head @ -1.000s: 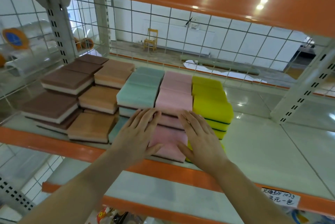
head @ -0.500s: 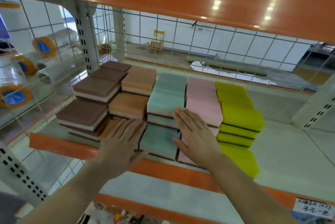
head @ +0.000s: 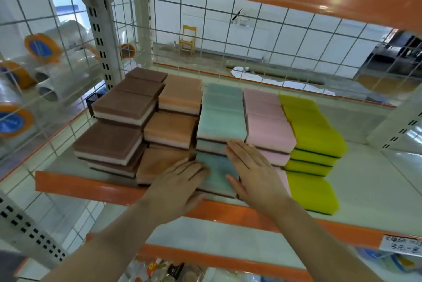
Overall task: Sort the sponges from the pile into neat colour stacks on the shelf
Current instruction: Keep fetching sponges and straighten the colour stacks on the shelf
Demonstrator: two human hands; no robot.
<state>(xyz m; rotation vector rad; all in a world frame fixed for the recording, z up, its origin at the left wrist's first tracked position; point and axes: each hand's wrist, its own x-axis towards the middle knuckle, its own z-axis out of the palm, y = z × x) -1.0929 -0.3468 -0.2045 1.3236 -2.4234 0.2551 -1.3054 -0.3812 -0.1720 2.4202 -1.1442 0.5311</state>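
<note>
Both hands are lying flat on the front teal sponge (head: 217, 172) at the lower centre of the frame, right at the orange front lip of the shelf (head: 91, 187). The left hand (head: 180, 183) is resting with straight fingers along the sponge's left edge, its fingertips reaching the seam with the tan sponge (head: 159, 163) beside it. The right hand (head: 253, 174) is pressing on the sponge's right edge, fingers straight and together, tips touching the front of the teal stack (head: 222, 121) behind. Neither hand is grasping anything (both are released and flat).

The sponges are sitting in colour rows running toward the back of the shelf: brown stacks (head: 114, 135) at the left of the frame, then tan stacks (head: 173, 128), teal in the middle, pink stacks (head: 267, 128), and yellow-green stacks (head: 315, 131) on the right. A single yellow-green sponge (head: 312, 192) is lying flat at the front right, just beside the right wrist, and a sliver of a pink sponge is showing between it and the right hand.

Rolls of clear film (head: 57, 80) with orange-and-blue ends are lying behind the wire mesh (head: 251, 37) at the far left. A handwritten price label (head: 402, 246) is sticking to the shelf lip at the lower right.
</note>
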